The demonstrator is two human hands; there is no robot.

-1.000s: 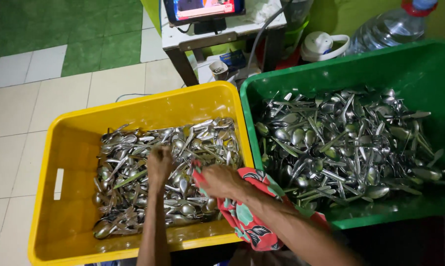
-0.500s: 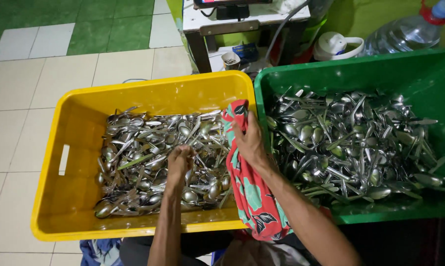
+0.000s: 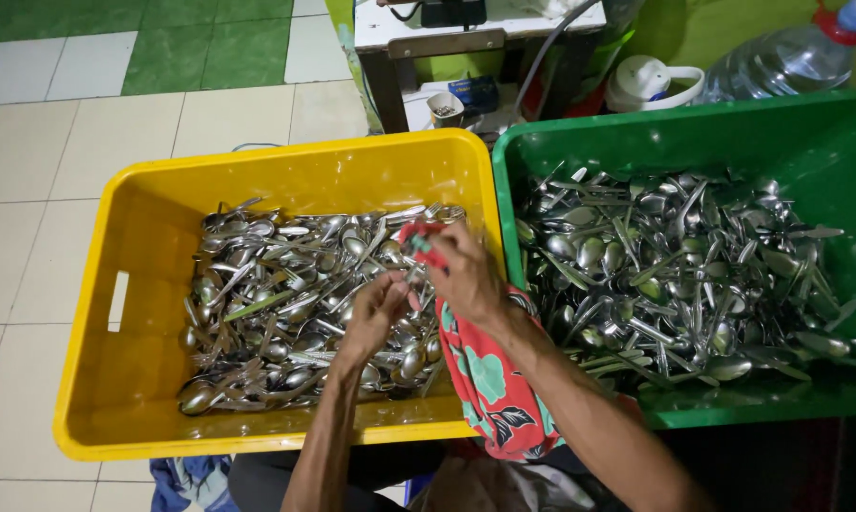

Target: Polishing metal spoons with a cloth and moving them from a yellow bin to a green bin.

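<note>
A yellow crate point(image 3: 143, 284) on the left holds a heap of steel spoons point(image 3: 285, 303). A green crate point(image 3: 655, 142) on the right holds another heap of spoons and forks point(image 3: 674, 265). My right hand point(image 3: 466, 270) is over the yellow crate's right side and grips a red floral cloth point(image 3: 485, 379) that hangs down over the crate's front wall. My left hand point(image 3: 376, 318) is just beside it, fingers curled at the cloth's edge above the spoons. Whether it pinches a spoon is hidden.
Behind the crates stand a small table point(image 3: 466, 38) with cables, a white lidded jug point(image 3: 651, 85) and a large clear water bottle point(image 3: 779, 57). Beige and green floor tiles point(image 3: 86, 123) lie to the left. A blue cloth point(image 3: 186, 474) sits below the yellow crate.
My right hand with the cloth went up to the crates' dividing edge, then came back left over the yellow crate. My left hand rose from the spoons to meet it.
</note>
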